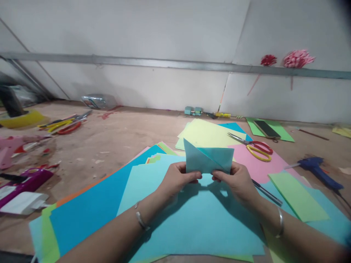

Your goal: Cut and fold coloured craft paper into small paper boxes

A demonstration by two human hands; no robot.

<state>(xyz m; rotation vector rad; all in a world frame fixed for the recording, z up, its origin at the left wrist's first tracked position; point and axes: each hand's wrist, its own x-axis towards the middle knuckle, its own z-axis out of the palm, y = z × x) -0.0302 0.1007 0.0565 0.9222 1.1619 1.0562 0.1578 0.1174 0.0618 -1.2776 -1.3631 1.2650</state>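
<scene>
A folded piece of light blue paper [210, 160] is held up in front of me, with a slanting fold across its face and a pointed upper left corner. My left hand [183, 176] pinches its lower left side, thumb in front and fingers behind. At the lower right edge my right hand [236, 179] grips it the same way. Beneath both hands lies a large light blue sheet [197, 226], on top of a stack of coloured sheets that includes a darker blue one [95, 204].
Red-and-yellow scissors [257, 149] lie on pale yellow and pink sheets. At right are a blue glue gun [319, 170], a folded green paper [298, 197], a pen-like tool [267, 193] and a phone [266, 129]. At left are a purple power strip [30, 184] and a pink glue gun [11, 149].
</scene>
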